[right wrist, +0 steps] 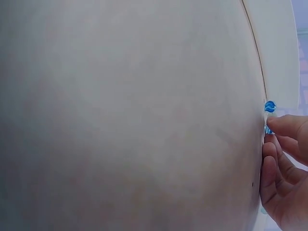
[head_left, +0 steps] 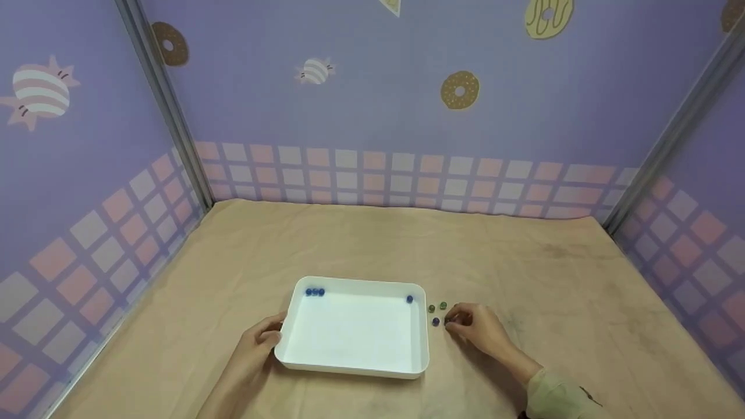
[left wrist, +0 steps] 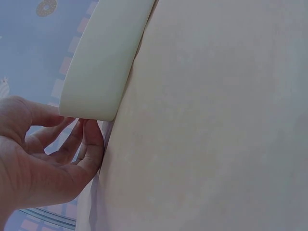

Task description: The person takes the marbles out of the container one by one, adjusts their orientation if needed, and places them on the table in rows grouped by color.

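A shallow white tray (head_left: 353, 372) sits on the cloth, with my left hand (head_left: 259, 338) gripping its left side. In the left wrist view, the left thumb and fingers (left wrist: 94, 139) meet the tray's end wall (left wrist: 94, 96). To the right of the tray, my right hand (head_left: 478, 329) pinches a glass marble (right wrist: 268, 129) between thumb and fingertips, low at the cloth. Just beside it lies a dark blue marble (head_left: 436, 321). Two green marbles, a nearer one (head_left: 431, 308) and a farther one (head_left: 443, 305), rest close behind.
Inside the tray, three blue marbles (head_left: 315, 292) line up in the back left corner. One more blue marble (head_left: 410, 299) lies near the back right corner. A tan cloth (head_left: 372, 238) covers the table, and patterned purple walls (head_left: 372, 105) enclose the back and sides.
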The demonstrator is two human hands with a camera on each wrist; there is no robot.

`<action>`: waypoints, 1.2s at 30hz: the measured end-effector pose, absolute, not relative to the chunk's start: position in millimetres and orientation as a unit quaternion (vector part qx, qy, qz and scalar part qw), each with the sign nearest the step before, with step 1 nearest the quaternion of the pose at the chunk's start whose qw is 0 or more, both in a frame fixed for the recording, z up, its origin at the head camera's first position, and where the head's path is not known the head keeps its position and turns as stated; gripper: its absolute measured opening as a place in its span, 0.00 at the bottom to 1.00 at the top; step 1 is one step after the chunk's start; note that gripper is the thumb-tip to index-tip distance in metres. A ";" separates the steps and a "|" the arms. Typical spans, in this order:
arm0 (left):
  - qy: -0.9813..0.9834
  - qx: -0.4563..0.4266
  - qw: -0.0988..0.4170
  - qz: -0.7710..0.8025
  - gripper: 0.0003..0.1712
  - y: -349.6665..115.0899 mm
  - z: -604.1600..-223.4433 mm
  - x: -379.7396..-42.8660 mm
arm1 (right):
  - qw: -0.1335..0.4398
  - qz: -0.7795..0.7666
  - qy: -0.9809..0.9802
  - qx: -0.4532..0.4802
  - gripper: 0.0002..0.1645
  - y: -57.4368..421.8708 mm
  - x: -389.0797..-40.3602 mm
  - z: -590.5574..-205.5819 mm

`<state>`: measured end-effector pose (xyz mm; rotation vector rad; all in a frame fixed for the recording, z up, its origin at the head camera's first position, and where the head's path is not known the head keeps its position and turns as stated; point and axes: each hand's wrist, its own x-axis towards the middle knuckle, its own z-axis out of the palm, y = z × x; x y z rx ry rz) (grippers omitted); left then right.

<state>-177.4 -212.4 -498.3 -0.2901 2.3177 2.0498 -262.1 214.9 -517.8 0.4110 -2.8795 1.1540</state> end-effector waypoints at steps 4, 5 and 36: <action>0.760 -0.089 0.012 0.644 0.25 -213.8 -499.3 -178.4 | 0.006 0.370 -0.921 0.124 0.07 214.3 -262.6 -518.3; 0.763 -0.086 0.011 0.640 0.25 -214.3 -499.5 -178.8 | 0.006 0.370 -0.921 0.122 0.07 213.9 -262.7 -518.0; 0.778 -0.085 0.012 0.622 0.25 -215.0 -499.9 -178.4 | 0.007 0.369 -0.920 0.133 0.10 215.1 -262.6 -519.4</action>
